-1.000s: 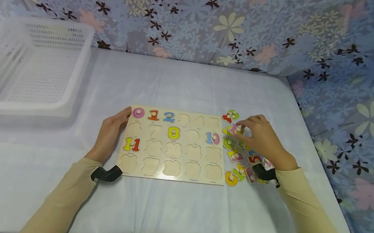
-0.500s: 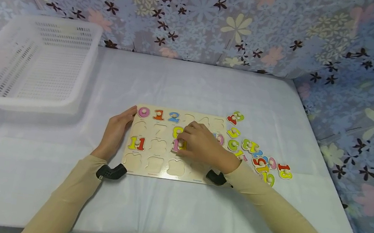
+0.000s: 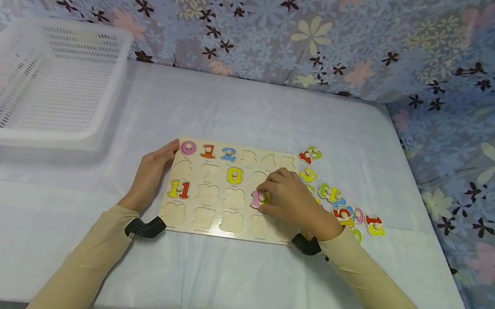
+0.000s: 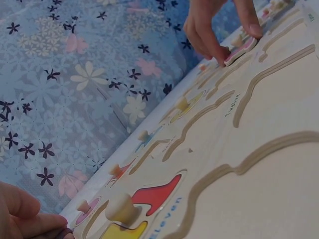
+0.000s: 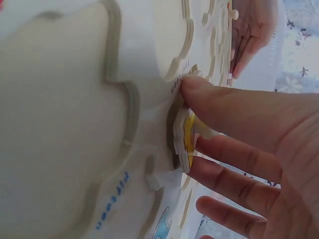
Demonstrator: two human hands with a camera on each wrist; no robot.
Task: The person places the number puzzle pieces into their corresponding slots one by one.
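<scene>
My right hand [image 3: 292,200] pinches a knobbed number puzzle piece [image 3: 256,199] with a pink 1 and a partly hidden yellow digit. It holds the piece at the third-row recess labelled Fourteen on the wooden number board [image 3: 217,215]. From the right wrist, the piece [image 5: 185,134] stands tilted against the board between thumb and fingers. My left hand [image 3: 148,176] rests along the board's left edge, its fingertips touching near the upper-left corner. Pieces 0 [image 3: 188,148], 1 [image 3: 208,151], 2 [image 3: 228,154], 8 [image 3: 235,175] and 11 [image 3: 179,189] lie in their recesses.
Loose number pieces lie right of the board, among them a yellow 5 [image 3: 308,175], a red-and-yellow 18 [image 3: 375,226] and a red 4 [image 3: 305,157]. A white plastic basket [image 3: 112,98] stands at the back left of the cloth-covered table [image 3: 234,107].
My right hand has picked up the pink-and-yellow number piece from the loose pile, carried it left to the Thirteen recess, then moved right to Fourteen. My left hand stays at the board's edge.
</scene>
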